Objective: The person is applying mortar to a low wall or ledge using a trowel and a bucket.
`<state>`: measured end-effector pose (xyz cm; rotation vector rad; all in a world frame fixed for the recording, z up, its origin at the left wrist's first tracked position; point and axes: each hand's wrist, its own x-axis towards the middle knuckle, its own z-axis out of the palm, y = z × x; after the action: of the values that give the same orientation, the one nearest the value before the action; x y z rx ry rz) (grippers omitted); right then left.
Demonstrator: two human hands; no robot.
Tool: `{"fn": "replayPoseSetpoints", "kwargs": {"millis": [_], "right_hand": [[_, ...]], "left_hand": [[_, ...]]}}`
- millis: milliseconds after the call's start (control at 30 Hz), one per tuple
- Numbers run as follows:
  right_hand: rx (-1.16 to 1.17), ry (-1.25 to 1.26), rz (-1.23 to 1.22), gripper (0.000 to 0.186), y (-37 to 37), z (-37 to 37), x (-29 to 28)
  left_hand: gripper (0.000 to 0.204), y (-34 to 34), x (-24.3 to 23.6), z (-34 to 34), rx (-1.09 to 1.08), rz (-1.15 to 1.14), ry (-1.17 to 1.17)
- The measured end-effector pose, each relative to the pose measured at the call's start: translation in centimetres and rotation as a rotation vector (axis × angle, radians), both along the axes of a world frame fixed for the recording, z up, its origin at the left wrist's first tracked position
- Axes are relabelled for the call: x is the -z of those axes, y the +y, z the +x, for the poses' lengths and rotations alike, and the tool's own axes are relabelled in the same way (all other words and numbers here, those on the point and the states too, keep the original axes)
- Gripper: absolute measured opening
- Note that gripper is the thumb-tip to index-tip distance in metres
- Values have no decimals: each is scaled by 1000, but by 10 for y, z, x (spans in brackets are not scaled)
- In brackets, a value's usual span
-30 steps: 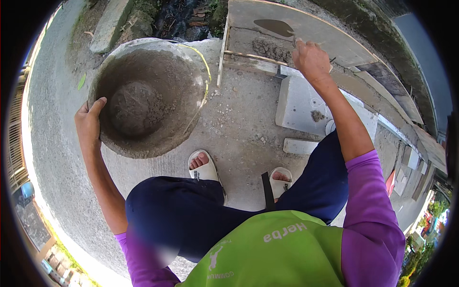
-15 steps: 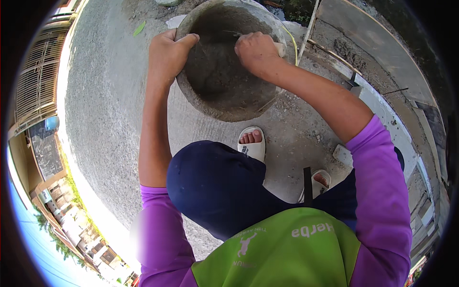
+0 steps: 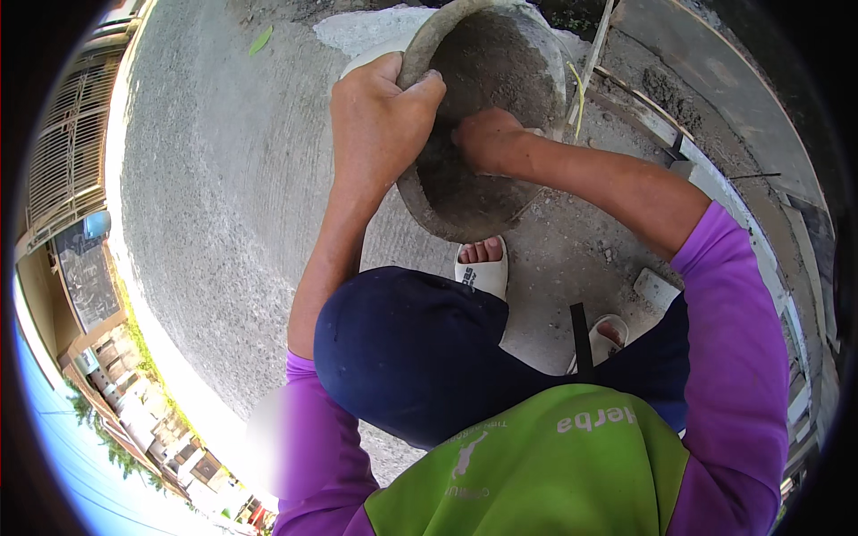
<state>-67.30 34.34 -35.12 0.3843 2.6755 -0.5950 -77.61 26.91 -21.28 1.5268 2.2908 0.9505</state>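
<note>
So the bucket [image 3: 527,71] has tipped further onto its side since half a second ago, its left rim pulled up, and the right hand [image 3: 490,143] has gone deeper inside it. Left hand [image 3: 382,125] has a firm hold on that rim, thumb hooked over the inside, while the right grip looks curled round a tool [image 3: 534,131], just a pale bit of handle showing by the wrist, rest hidden. Bucket's mouth faces the wearer, right by a sandal [image 3: 485,275] on the concrete [image 3: 223,179], yellow cord [image 3: 579,103] on its right, boards [image 3: 715,58] beyond that.
</note>
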Motion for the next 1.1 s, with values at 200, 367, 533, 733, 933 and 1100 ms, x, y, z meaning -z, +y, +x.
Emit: {"fn": "replayPoseSetpoints", "kwargs": {"millis": [200, 367, 533, 733, 933, 1100], "right_hand": [[318, -1, -248, 30, -10, 12, 1], [455, -10, -785, 31, -5, 21, -15], [468, 30, -988, 28, 9, 43, -19], [596, 104, -1079, 27, 18, 87, -38], [764, 232, -1045, 27, 52, 171, -81], [1094, 369, -570, 32, 90, 271, -125]], "left_hand": [[31, -5, -1, -4, -109, 26, -131], [31, -11, -2, -8, -154, -8, -121], [30, -4, -2, -14, -219, 31, -160], [25, 2, 2, -36, -268, 14, -255], [22, -5, -3, -49, -272, 33, -319], [22, -2, -1, -60, -268, 32, -370]]}}
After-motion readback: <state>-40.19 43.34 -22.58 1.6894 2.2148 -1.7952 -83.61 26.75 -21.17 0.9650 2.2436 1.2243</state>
